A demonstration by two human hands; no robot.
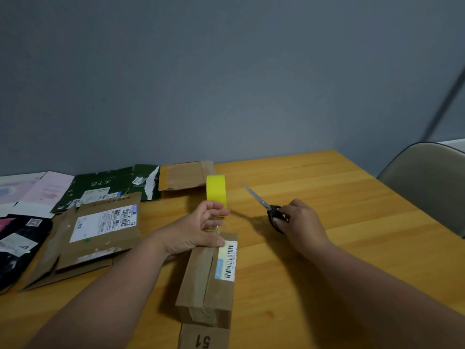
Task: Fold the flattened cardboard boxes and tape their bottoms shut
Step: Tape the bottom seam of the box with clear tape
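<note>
Cardboard box (206, 278) under left hand (196, 230) (tape roll (216, 188) too), scissors (266, 207) in right hand (299, 222).

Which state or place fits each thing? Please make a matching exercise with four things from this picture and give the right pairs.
Things:
1. tape roll
2. scissors
3. folded box
4. green box

Places or states:
A. lies flat at the far left, near the wall
B. held in the right hand
C. stands on the table between the two hands, a barcode label on top
D. yellow, held up in the left hand

Pairs: 1-D, 2-B, 3-C, 4-A
</note>
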